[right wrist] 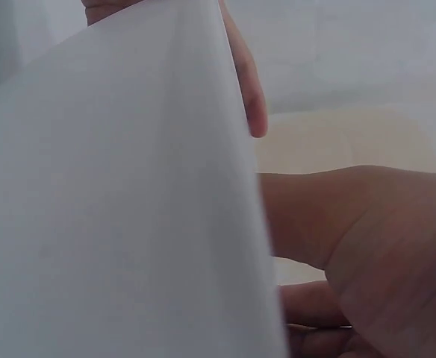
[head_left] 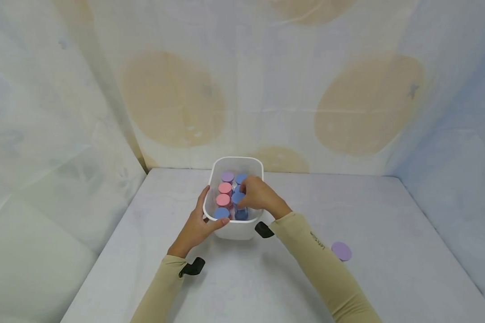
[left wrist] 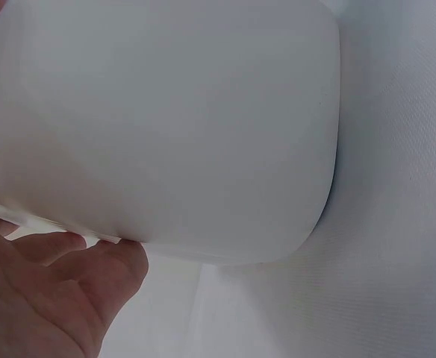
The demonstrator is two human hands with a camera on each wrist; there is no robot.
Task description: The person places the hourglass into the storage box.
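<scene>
- Two hands are busy at a white tub (head_left: 237, 231) sitting on a pale table (head_left: 388, 233), with a person in tan sleeves reaching in from the near side.
- Left hand (head_left: 196, 225) grips the tub's near-left corner, thumb hooked over the rim and fingers spread along the outside wall. The left wrist view shows the same: palm (left wrist: 46, 298) pressed up against the tub wall (left wrist: 166, 127).
- Right hand (head_left: 258, 195) is reaching down into the tub from the right, fingers curled round a blue-lidded jar (head_left: 238, 199), so that grip looks closed on the jar.
- Packed around that grip are more jars: two pink lids (head_left: 224, 194) just to its left, a blue lid (head_left: 221, 212) right by the left thumb, and a purple lid (head_left: 227, 176) on the far side of it.
- Right wrist view is mostly blurry tub wall (right wrist: 113, 209) with a bit of hand (right wrist: 367, 246) beside it, so it doesn't show much.
- One loose purple lid (head_left: 341, 250) lies flat on the table, well off to the right of the right forearm.
</scene>
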